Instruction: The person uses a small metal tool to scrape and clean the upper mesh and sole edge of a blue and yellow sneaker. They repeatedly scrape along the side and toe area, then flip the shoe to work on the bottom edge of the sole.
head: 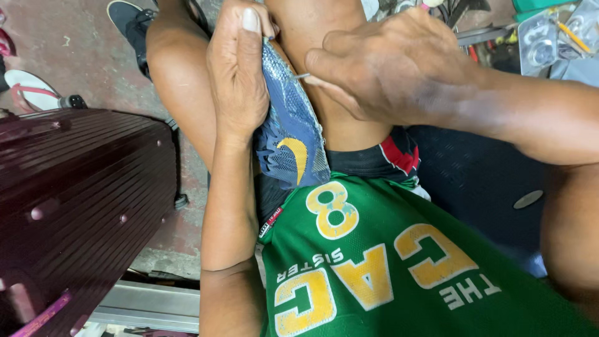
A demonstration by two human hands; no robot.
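Above the green jersey (399,262), left hand (237,75) clamps a soft blue shoe (290,134) against the knee; right hand (393,62) pinches a thin needle (302,76) at its edge; likely light, floppy.

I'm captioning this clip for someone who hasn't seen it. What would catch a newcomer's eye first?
Centre top, the left hand grips a blue mesh shoe with a yellow mark, braced between the person's bare knees. The right hand comes in from the right and pinches a thin metal needle at the shoe's edge. Below spreads a bright green jersey with yellow print, and a dark maroon ribbed suitcase fills the left.
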